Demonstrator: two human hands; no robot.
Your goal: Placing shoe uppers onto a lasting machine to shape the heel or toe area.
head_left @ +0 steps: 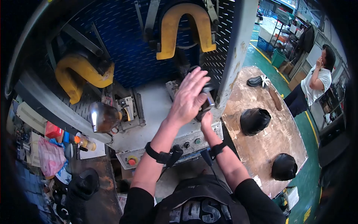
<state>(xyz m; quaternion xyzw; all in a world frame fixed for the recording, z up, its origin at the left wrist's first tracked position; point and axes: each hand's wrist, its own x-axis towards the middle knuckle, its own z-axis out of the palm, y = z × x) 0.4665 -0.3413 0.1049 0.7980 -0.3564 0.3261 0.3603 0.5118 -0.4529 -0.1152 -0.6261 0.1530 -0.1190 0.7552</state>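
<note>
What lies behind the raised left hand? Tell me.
Behind the left hand, a dark shoe shows at its right edge, gripped from below by the right hand. The rest of the shoe is covered.

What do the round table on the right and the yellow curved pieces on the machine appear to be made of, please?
The round table looks like bare wood or plywood: brown, scuffed, pale worn patches, matt. The yellow curved pieces look like painted metal or a hard moulded coating, chipped and grimy; which one, I cannot tell. The left hand is raised open before them.
</note>
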